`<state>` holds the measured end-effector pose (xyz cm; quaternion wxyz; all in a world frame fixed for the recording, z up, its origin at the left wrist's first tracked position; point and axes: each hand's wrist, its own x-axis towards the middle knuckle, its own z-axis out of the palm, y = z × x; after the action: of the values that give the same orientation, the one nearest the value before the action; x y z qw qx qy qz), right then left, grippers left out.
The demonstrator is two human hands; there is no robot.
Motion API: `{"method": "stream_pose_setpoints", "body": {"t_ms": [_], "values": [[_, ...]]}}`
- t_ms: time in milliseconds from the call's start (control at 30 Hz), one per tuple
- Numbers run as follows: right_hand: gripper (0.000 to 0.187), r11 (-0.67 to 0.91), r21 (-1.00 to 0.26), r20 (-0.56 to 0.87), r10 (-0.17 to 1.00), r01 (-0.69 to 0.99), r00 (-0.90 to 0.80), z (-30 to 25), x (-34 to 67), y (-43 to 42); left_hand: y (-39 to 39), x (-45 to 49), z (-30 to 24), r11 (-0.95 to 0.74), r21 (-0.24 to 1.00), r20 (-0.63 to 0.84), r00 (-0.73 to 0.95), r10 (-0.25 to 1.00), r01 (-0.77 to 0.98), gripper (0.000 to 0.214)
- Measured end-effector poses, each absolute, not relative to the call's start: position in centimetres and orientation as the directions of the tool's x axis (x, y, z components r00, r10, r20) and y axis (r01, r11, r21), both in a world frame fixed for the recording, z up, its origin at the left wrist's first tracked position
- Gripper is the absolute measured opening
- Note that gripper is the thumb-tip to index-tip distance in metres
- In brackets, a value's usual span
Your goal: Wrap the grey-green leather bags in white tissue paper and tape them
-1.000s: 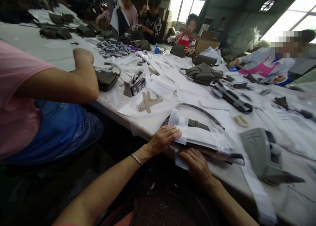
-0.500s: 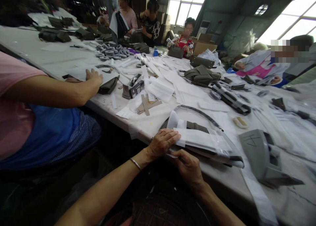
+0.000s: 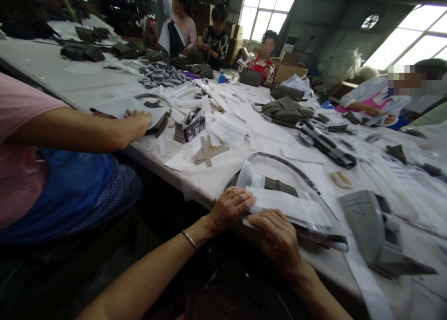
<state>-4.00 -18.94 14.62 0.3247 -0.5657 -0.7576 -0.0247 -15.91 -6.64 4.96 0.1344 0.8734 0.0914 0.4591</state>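
A dark olive handbag [image 3: 280, 186] lies at the table's near edge, partly covered by white wrapping sheet [image 3: 275, 201] and clear tape. Its wrapped handle [image 3: 284, 160] arches up on the far side. My left hand [image 3: 230, 207] grips the bag's left end, fingers together on top of the sheet and thumb out of sight. Close beside it, my right hand [image 3: 275, 236] is curled over the near edge of the wrapping; its thumb side is partly hidden. To the right stands a grey tape dispenser [image 3: 370, 231], with a white strip [image 3: 366, 282] hanging over the edge nearby.
A co-worker's arm [image 3: 87, 129] reaches over another bag at left. Brown card strips [image 3: 209, 152], a second tape dispenser [image 3: 190, 124], rolls [image 3: 162, 75] and loose white sheets [image 3: 226, 126] lie ahead. A small sponge-like block [image 3: 341, 179] sits right. Several people work across the table.
My right hand has risen from below the bag's near edge onto the wrapping, fingers now over it. My left hand stays nearly in place. The view has tilted slightly upward.
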Motion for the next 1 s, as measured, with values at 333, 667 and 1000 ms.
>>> {"method": "stream_pose_setpoints", "body": {"t_ms": [333, 667, 1000], "values": [[0.016, -0.032, -0.482, 0.188, 0.972, 0.876, 0.139, 16.0, -0.7, -15.0, -6.9, -17.6, 6.7, -0.703, 0.699, 0.591, 0.658, 0.467, -0.129, 0.034], [0.018, -0.041, -0.532, 0.038, 0.997, 0.846, 0.072, 16.7, -0.1, -13.6, -8.9, -15.5, 7.7, -0.593, 0.805, 0.503, 0.512, 0.696, 0.013, 0.022], [0.014, 0.346, -0.328, 0.333, 0.913, 0.879, -0.235, 17.1, -1.0, -16.8, -7.7, -16.6, 7.2, -0.556, 0.818, 0.526, 0.580, 0.622, -0.145, 0.044]]}}
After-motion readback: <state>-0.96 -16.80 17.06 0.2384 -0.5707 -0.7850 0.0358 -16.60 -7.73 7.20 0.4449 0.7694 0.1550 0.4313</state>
